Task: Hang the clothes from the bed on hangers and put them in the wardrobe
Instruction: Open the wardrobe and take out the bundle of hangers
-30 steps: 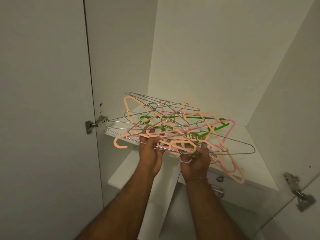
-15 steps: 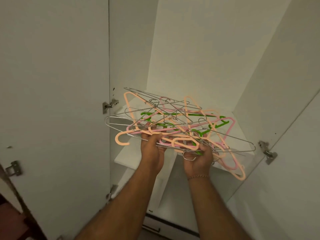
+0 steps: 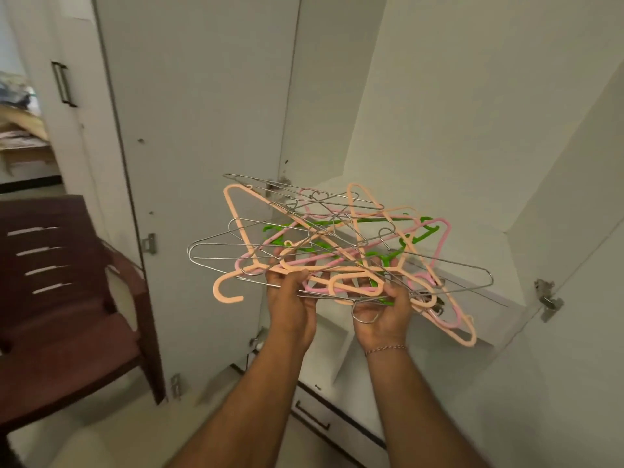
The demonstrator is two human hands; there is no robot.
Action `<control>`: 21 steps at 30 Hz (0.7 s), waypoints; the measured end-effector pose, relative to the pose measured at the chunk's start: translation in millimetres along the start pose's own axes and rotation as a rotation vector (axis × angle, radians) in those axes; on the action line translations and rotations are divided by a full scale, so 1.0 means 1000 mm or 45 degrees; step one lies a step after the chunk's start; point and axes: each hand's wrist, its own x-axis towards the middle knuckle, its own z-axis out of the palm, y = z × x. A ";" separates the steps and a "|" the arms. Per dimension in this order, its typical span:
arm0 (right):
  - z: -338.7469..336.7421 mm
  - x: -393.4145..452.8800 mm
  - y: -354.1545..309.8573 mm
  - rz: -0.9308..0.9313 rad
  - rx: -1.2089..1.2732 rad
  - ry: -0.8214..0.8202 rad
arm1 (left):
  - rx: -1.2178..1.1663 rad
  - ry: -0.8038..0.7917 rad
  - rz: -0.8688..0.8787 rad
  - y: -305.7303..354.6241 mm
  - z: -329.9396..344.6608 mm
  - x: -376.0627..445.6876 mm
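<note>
Holding a tangled pile of hangers (image 3: 337, 251), both hands (image 3: 337, 298) are in the middle of the view. The left hand (image 3: 290, 298) has its fingers curled up under the pile and its thumb on top, pinching the near edge. The right hand (image 3: 385, 309) grips the near edge the same way, at 3 o'clock from the left hand. A thin band (image 3: 386, 349) goes round the right wrist.

The pile lies nearly flat. It has peach, pink, green and bare wire hangers all mixed up. One peach hook (image 3: 226, 292) sticks out at 9 o'clock from the left hand.

Behind the pile, at 12 o'clock, is the open white wardrobe (image 3: 456, 113). A white shelf (image 3: 499, 265) is just past the pile at 3 o'clock. The left door (image 3: 202, 130) stands open at 10 o'clock. A dark red chair (image 3: 67, 282) sits at 9 o'clock, well apart from the hands.
</note>
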 end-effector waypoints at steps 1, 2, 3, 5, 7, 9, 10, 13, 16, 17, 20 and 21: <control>0.003 -0.010 0.002 0.030 0.008 -0.021 | -0.003 0.028 0.030 0.004 -0.005 -0.012; 0.005 -0.021 0.004 0.067 0.015 -0.024 | 0.002 0.051 0.063 0.008 -0.011 -0.023; 0.008 -0.031 0.007 0.111 0.021 -0.033 | 0.001 0.077 0.103 0.015 -0.017 -0.034; 0.014 -0.050 0.017 0.211 0.014 -0.058 | -0.030 0.113 0.169 0.029 -0.029 -0.056; 0.025 -0.071 0.033 0.307 -0.036 -0.079 | -0.047 0.140 0.272 0.050 -0.045 -0.077; 0.039 -0.090 0.053 0.398 -0.077 -0.118 | -0.061 0.152 0.369 0.075 -0.060 -0.095; 0.047 -0.098 0.062 0.436 -0.085 -0.139 | -0.074 0.179 0.394 0.088 -0.066 -0.102; 0.077 -0.127 0.105 0.577 -0.098 -0.189 | -0.100 0.300 0.511 0.137 -0.087 -0.122; 0.113 -0.158 0.156 0.711 -0.085 -0.239 | -0.081 0.384 0.690 0.195 -0.109 -0.144; 0.124 -0.171 0.176 0.771 -0.070 -0.276 | -0.062 0.409 0.748 0.215 -0.117 -0.155; 0.161 -0.213 0.233 0.930 -0.027 -0.372 | -0.042 0.458 0.923 0.276 -0.144 -0.185; 0.174 -0.230 0.254 0.993 -0.013 -0.375 | -0.031 0.453 0.984 0.298 -0.154 -0.197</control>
